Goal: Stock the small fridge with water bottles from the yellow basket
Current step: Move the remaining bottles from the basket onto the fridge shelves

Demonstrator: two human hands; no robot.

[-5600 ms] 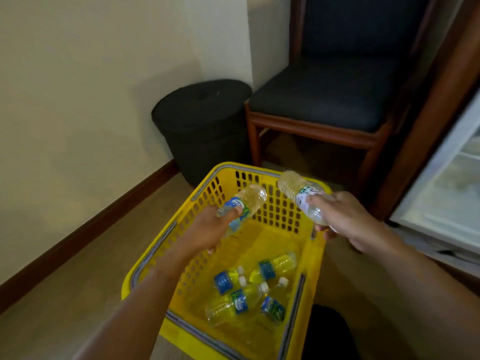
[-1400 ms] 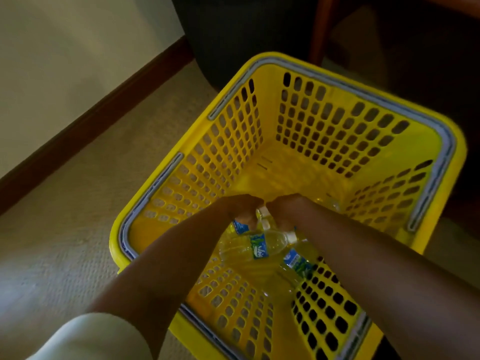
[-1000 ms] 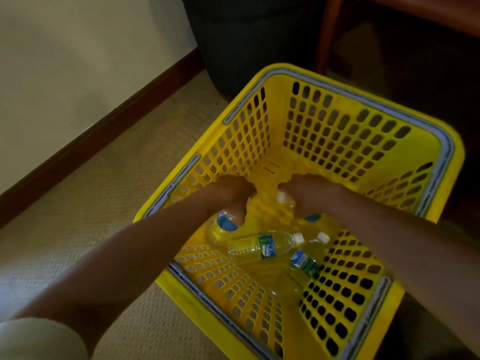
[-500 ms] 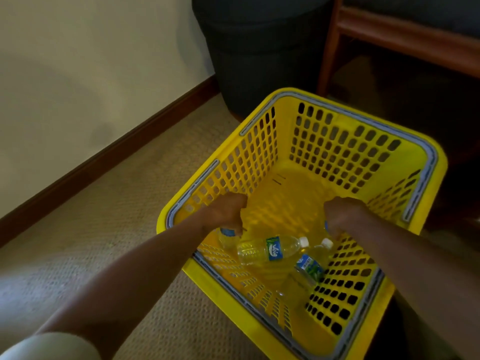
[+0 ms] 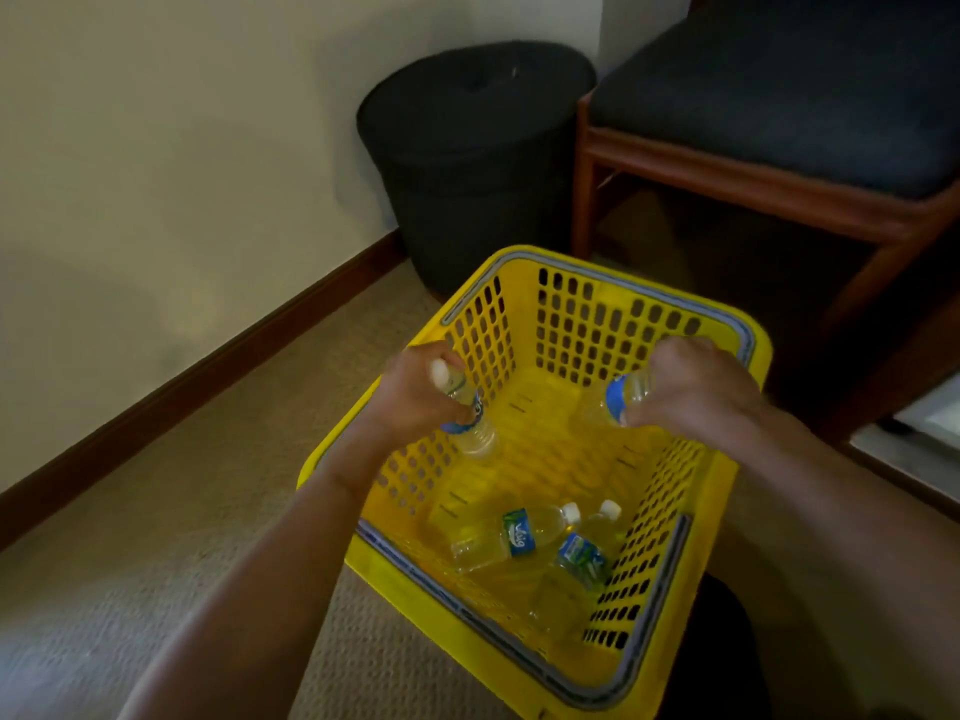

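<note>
The yellow basket (image 5: 587, 314) with a grey rim stands on the carpet in front of me. My left hand (image 5: 415, 402) grips a small water bottle (image 5: 470, 428) near its white cap, over the basket's left wall. My right hand (image 5: 696, 392) holds a second water bottle (image 5: 621, 400) by its upper part, above the basket's right side. Two more bottles lie on the basket floor: one (image 5: 511, 535) with a green and blue label, another (image 5: 579, 558) beside it, both with white caps. A pale sliver of the fridge (image 5: 935, 418) shows at the right edge.
A black round bin (image 5: 467, 163) stands in the corner behind the basket. A wooden chair (image 5: 753, 179) with a dark cushion is at the back right. A cream wall with a dark skirting board (image 5: 208, 366) runs along the left. Carpet covers the floor.
Both hands have come up out of the basket, each holding a bottle taken from its floor. The view has tilted upward, showing the bin and chair again.
</note>
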